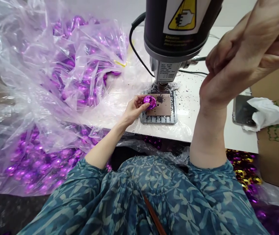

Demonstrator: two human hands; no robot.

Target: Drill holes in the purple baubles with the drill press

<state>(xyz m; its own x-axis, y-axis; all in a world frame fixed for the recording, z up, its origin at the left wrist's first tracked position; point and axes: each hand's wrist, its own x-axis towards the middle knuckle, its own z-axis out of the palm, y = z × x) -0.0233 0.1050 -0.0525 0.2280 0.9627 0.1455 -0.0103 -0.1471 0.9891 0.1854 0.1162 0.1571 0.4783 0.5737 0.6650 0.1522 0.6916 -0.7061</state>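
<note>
Between the thumb and fingers of my left hand (135,109) is a shiny faceted purple ball (149,102), over the left part of a brown board (163,110). The board lies on the grey metal base (159,120) of a drill press (176,39), and dark shavings are scattered on it. Raised at the upper right, my right hand (237,52) is wrapped round the lever (200,59) on the right side of the press. The chuck (162,86) is just above and behind the board, to the right of the ball.
Large clear plastic bags of purple balls (38,163) cover the left side. Right on the white table (188,120) lie a phone (243,111) and a crumpled tissue (266,111), beside a cardboard box (276,156). A black cable hangs behind the press.
</note>
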